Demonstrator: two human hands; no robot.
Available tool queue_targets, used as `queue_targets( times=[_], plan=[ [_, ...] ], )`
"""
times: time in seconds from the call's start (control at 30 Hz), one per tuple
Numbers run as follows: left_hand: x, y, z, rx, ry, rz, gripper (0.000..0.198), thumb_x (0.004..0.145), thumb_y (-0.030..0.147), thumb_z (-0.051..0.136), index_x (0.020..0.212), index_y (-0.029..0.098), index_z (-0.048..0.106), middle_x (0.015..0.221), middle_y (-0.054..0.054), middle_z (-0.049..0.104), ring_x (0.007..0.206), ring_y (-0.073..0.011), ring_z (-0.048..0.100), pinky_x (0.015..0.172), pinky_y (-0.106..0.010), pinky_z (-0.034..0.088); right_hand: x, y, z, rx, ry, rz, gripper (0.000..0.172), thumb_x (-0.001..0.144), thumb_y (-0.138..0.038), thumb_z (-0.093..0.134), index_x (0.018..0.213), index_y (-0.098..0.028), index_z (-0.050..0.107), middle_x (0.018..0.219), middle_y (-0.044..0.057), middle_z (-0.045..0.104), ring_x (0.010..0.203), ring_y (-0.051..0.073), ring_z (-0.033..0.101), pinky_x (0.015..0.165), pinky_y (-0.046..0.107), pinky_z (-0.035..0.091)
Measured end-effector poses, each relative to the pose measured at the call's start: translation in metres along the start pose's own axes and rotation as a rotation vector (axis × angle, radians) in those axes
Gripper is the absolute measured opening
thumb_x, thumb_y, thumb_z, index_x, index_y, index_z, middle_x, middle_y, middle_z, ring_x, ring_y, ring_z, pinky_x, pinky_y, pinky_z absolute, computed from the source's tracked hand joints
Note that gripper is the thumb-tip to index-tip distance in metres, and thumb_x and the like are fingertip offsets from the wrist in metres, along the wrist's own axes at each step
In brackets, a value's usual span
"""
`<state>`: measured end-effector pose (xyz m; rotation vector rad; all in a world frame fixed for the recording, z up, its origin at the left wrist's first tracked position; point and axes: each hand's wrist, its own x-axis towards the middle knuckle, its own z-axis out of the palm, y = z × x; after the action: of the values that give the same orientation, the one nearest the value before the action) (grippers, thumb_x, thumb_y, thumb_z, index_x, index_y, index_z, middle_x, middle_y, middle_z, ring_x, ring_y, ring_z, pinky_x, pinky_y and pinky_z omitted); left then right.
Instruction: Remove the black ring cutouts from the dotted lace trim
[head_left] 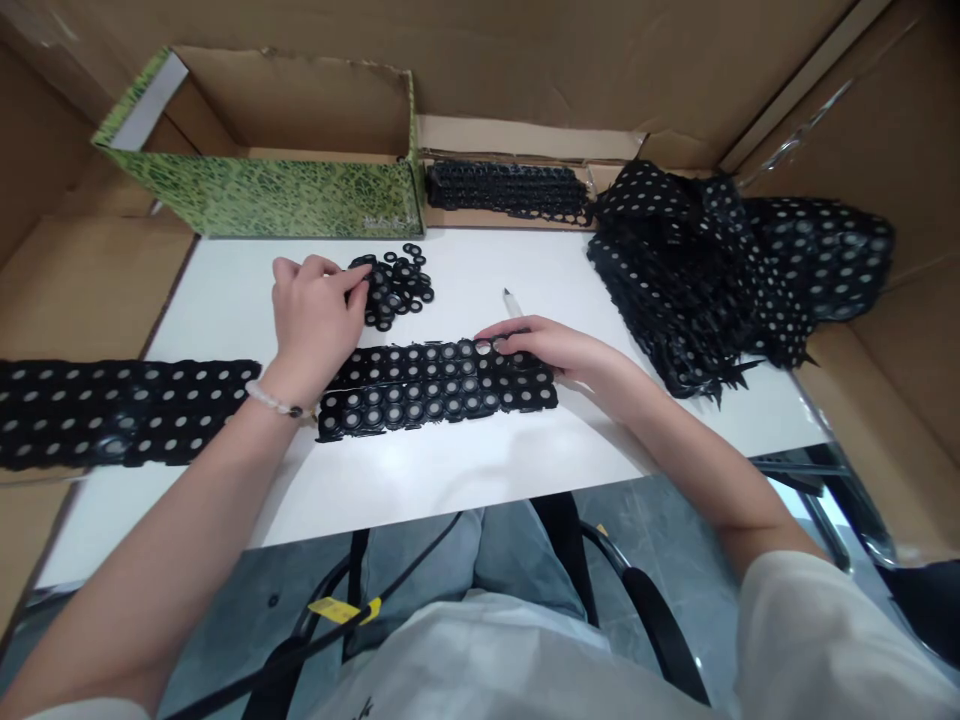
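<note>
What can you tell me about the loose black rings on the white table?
The loose black rings form a small, scattered heap on the white tabletop. Each is a flat, round ring with a central hole, matte and rubbery-looking, and many overlap one another. The fingers of the left hand touch the heap's left edge. It lies just beyond a perforated black strip.

The small black rings (394, 288) near the far edge of the white table (465, 480) are touched by the fingertips of the left hand (315, 320), and a perforated black sheet (442, 385) is pressed by the flat right hand (547, 350). A long matching strip (112, 412) is laid past the left edge, a black heap (690, 280) is piled at the right corner, and a green box (262, 190) is set beyond the far edge. A beaded bracelet (274, 400) is worn on the left wrist.
</note>
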<state>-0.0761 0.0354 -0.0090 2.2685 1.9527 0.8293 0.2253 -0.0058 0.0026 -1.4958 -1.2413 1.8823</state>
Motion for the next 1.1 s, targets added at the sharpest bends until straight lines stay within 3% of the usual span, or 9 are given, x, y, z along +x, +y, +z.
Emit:
queue_targets(
  times=[0.1, 0.23, 0.3, 0.57, 0.7, 0.8, 0.87, 1.0, 1.1],
  plan=[
    [-0.012, 0.019, 0.0, -0.038, -0.004, 0.058, 0.037, 0.104, 0.046, 0.049, 0.122, 0.029, 0.076, 0.125, -0.014, 0.069, 0.124, -0.0402, 0.05, 0.1, -0.059, 0.038, -0.001, 0.0, 0.002, 0.05, -0.01, 0.044, 0.026, 0.076, -0.009, 0.071, 0.092, -0.023, 0.086, 0.103, 0.008, 0.082, 0.093, 0.024, 0.071, 0.083, 0.034, 0.058],
    [-0.033, 0.056, -0.006, -0.122, -0.247, 0.275, 0.039, 0.103, 0.05, 0.052, 0.082, 0.025, 0.072, 0.09, -0.009, 0.076, 0.103, -0.0345, 0.06, 0.101, -0.058, 0.034, -0.005, -0.001, 0.007, 0.157, -0.079, 0.017, 0.028, 0.075, -0.01, 0.069, 0.093, -0.022, 0.085, 0.109, 0.007, 0.083, 0.1, 0.024, 0.072, 0.089, 0.034, 0.059],
    [-0.042, 0.067, -0.004, -0.157, -0.341, 0.34, 0.044, 0.1, 0.054, 0.056, 0.072, 0.023, 0.067, 0.081, -0.008, 0.075, 0.096, -0.0327, 0.06, 0.099, -0.056, 0.034, -0.006, 0.0, 0.008, 0.191, -0.103, 0.006, 0.031, 0.073, -0.01, 0.068, 0.095, -0.021, 0.085, 0.109, 0.006, 0.083, 0.102, 0.024, 0.072, 0.09, 0.033, 0.058],
    [-0.03, 0.056, 0.008, -0.306, -0.509, 0.238, 0.033, 0.097, 0.045, 0.055, 0.081, 0.024, 0.074, 0.086, -0.006, 0.077, 0.098, -0.0309, 0.06, 0.097, -0.053, 0.038, -0.002, 0.002, 0.008, 0.145, -0.087, -0.034, 0.03, 0.069, -0.007, 0.066, 0.089, -0.02, 0.084, 0.104, 0.005, 0.084, 0.102, 0.023, 0.071, 0.094, 0.031, 0.055],
    [-0.011, 0.038, -0.007, -0.366, -0.348, 0.005, 0.027, 0.095, 0.037, 0.059, 0.089, 0.017, 0.076, 0.097, -0.007, 0.077, 0.099, -0.028, 0.064, 0.097, -0.049, 0.045, -0.002, 0.002, 0.002, 0.075, -0.015, -0.032, 0.026, 0.07, -0.011, 0.067, 0.085, -0.021, 0.084, 0.096, 0.005, 0.083, 0.092, 0.024, 0.071, 0.083, 0.032, 0.055],
    [-0.002, 0.021, -0.013, -0.237, -0.127, -0.101, 0.04, 0.101, 0.041, 0.055, 0.113, 0.012, 0.079, 0.111, -0.01, 0.074, 0.116, -0.0332, 0.057, 0.106, -0.06, 0.037, -0.003, 0.0, 0.0, -0.023, -0.009, -0.069, 0.026, 0.069, -0.012, 0.065, 0.084, -0.022, 0.084, 0.094, 0.005, 0.082, 0.095, 0.026, 0.071, 0.085, 0.034, 0.055],
    [0.0, 0.013, -0.011, -0.088, -0.083, -0.107, 0.046, 0.107, 0.047, 0.05, 0.124, 0.015, 0.079, 0.116, -0.01, 0.072, 0.128, -0.0379, 0.047, 0.106, -0.066, 0.03, -0.003, 0.0, 0.001, -0.054, -0.014, -0.092, 0.03, 0.069, -0.011, 0.063, 0.086, -0.022, 0.084, 0.099, 0.005, 0.083, 0.1, 0.026, 0.07, 0.092, 0.036, 0.055],
    [-0.009, 0.02, -0.003, 0.003, -0.08, -0.024, 0.05, 0.109, 0.05, 0.045, 0.141, 0.02, 0.072, 0.13, -0.009, 0.067, 0.131, -0.0384, 0.044, 0.101, -0.063, 0.032, -0.003, -0.001, 0.004, -0.069, -0.005, -0.138, 0.038, 0.064, -0.006, 0.058, 0.088, -0.022, 0.082, 0.107, 0.005, 0.082, 0.108, 0.025, 0.069, 0.102, 0.038, 0.053],
    [-0.022, 0.04, -0.002, -0.076, -0.149, 0.189, 0.044, 0.107, 0.047, 0.047, 0.126, 0.021, 0.077, 0.12, -0.01, 0.074, 0.121, -0.0357, 0.053, 0.101, -0.057, 0.034, -0.003, -0.002, 0.006, -0.025, -0.022, -0.146, 0.037, 0.064, -0.007, 0.058, 0.089, -0.022, 0.08, 0.104, 0.004, 0.081, 0.103, 0.022, 0.068, 0.096, 0.034, 0.052]
  ],
)
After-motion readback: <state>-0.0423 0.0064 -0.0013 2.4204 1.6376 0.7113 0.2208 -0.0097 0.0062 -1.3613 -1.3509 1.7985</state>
